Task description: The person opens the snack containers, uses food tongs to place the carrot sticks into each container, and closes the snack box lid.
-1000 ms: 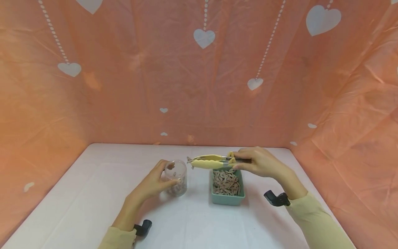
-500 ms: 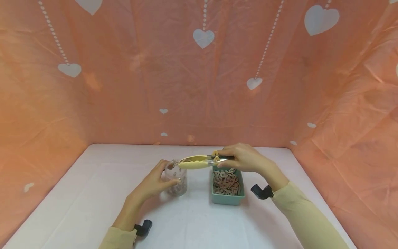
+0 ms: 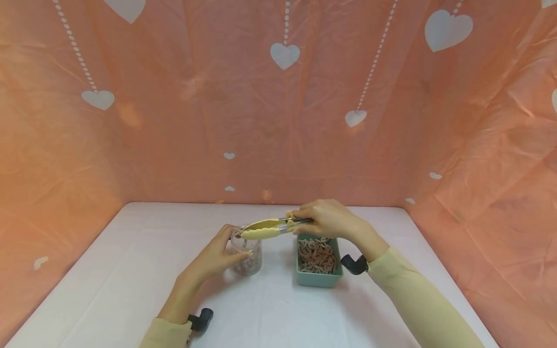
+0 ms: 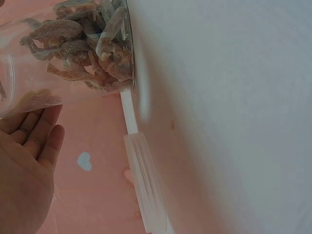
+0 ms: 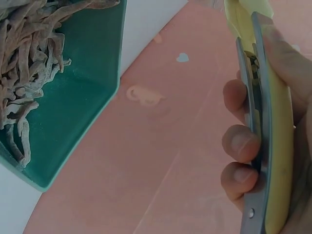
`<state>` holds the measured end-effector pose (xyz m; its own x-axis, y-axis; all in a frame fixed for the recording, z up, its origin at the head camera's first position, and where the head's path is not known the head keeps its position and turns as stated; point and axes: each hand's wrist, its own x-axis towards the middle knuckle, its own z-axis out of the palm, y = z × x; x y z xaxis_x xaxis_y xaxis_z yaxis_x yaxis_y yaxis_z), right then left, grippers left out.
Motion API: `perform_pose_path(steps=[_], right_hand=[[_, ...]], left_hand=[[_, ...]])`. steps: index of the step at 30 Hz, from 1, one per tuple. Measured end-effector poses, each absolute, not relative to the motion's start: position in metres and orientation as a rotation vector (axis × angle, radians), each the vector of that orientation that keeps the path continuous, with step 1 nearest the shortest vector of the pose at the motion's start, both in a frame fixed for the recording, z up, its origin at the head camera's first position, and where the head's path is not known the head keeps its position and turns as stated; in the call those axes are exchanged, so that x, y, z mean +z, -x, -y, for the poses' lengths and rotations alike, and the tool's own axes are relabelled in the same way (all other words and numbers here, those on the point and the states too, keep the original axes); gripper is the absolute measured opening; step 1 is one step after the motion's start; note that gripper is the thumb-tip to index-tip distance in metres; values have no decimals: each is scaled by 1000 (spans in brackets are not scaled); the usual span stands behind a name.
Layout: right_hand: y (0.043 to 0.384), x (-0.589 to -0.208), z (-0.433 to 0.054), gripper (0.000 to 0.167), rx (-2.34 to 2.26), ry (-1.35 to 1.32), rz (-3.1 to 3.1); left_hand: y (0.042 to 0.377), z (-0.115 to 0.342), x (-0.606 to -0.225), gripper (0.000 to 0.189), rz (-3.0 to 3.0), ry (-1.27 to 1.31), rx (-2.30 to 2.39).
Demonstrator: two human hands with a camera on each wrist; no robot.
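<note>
A clear plastic jar (image 3: 253, 263) stands upright on the table, its lower part filled with brownish dried strips (image 4: 73, 46). My left hand (image 3: 213, 257) grips it from the left, thumb on the near side and fingers behind. My right hand (image 3: 328, 220) holds metal tongs with yellow scalloped heads (image 3: 263, 231). The tong tips are at the jar's mouth, with a few strips between them. To the right, a green rectangular tray (image 3: 319, 280) holds a heap of similar strips (image 3: 316, 256). The right wrist view shows fingers curled around the tong handles (image 5: 278, 161).
A translucent ridged lid-like piece (image 4: 145, 183) lies beyond the jar in the left wrist view. White cloth covers the table (image 3: 278, 314). Orange fabric with white hearts (image 3: 285, 121) rises behind the table and at both sides.
My right hand has carried the tongs left, from the gap between tray and jar to the jar's mouth. My left hand and the jar stay in place.
</note>
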<state>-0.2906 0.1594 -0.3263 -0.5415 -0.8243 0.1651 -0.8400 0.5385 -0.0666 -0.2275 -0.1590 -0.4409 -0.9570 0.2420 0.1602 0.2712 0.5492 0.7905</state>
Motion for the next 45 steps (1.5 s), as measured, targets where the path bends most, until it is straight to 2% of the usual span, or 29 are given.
perform_pose_path(steps=[19, 25, 45], right_hand=[[288, -332, -162, 41, 202, -1462, 2584], [284, -333, -168, 46, 212, -1424, 2576], [270, -332, -231, 55, 244, -1230, 2682]], left_hand=[[226, 157, -441, 68, 2755, 447, -1374], [225, 157, -440, 68, 2755, 445, -1373], [224, 157, -439, 67, 2759, 447, -1349]])
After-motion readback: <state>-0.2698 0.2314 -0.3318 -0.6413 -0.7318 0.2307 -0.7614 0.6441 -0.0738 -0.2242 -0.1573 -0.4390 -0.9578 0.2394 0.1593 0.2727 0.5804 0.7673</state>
